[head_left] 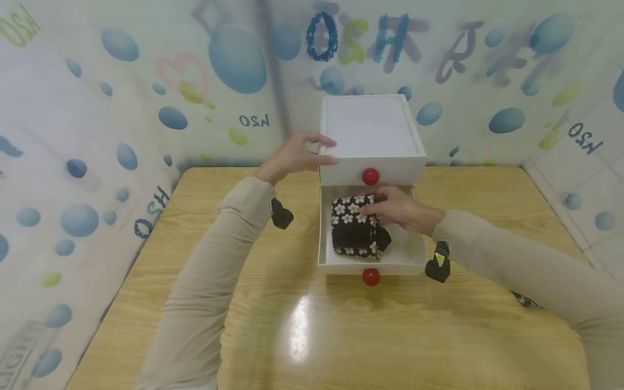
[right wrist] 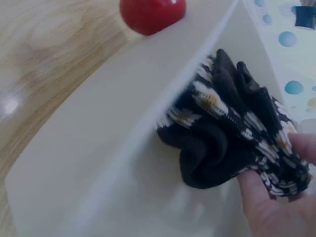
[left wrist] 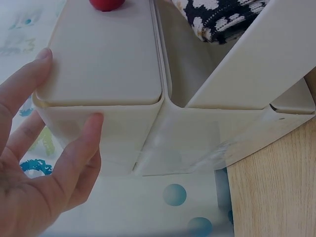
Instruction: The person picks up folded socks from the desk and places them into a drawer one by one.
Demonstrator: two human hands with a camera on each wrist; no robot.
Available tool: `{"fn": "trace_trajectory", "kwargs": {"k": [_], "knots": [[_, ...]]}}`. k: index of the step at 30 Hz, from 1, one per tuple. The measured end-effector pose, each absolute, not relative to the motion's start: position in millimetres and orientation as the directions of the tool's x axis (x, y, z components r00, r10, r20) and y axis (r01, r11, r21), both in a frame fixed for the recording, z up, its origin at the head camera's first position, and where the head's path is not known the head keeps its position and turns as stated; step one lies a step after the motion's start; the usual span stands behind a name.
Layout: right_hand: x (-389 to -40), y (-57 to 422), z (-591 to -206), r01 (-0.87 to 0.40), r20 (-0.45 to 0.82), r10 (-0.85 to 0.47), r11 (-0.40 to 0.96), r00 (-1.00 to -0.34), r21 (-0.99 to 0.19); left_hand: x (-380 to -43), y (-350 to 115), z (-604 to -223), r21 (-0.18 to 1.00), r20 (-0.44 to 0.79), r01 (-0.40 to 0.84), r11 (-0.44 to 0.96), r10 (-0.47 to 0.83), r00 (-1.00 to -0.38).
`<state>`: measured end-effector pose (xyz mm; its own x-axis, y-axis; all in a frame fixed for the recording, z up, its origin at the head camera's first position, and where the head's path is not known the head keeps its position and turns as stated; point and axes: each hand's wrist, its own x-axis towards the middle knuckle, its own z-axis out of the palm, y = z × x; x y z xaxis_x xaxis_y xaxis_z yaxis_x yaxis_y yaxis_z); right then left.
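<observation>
In the head view, my right hand (head_left: 397,210) pinches folded black socks with white daisies (head_left: 355,216) between thumb and fingers. They lie inside the pulled-out lower drawer (head_left: 402,253), and in the right wrist view the socks (right wrist: 217,138) show dark folds beside the drawer's front wall. My left hand (head_left: 298,154) touches the upper left front corner of the white drawer unit (head_left: 372,124). Its fingers are spread fairly straight in the left wrist view, where thumb and fingertips meet the casing (left wrist: 128,128). The upper drawer (head_left: 341,170) is pushed in.
A red round knob (head_left: 371,176) marks the upper drawer and another red knob (head_left: 371,277) the lower one. The unit stands on a wooden table (head_left: 273,325) near a patterned wall (head_left: 234,130). A black-and-white patterned item (head_left: 526,299) shows partly below the right forearm.
</observation>
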<state>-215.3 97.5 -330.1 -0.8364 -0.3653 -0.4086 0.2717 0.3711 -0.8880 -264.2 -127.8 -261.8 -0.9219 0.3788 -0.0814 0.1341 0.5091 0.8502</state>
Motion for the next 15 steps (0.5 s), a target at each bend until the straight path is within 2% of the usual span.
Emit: {"fn": "trace_trajectory", "kwargs": {"k": [15], "knots": [[-222.0, 92.5, -331.0, 0.285, -0.448, -0.426, 0.394, -0.786, -0.874, -262.1, -127.3, -261.1, 0.851, -0.075, 0.142, 0.506, 0.384, -0.920]]}}
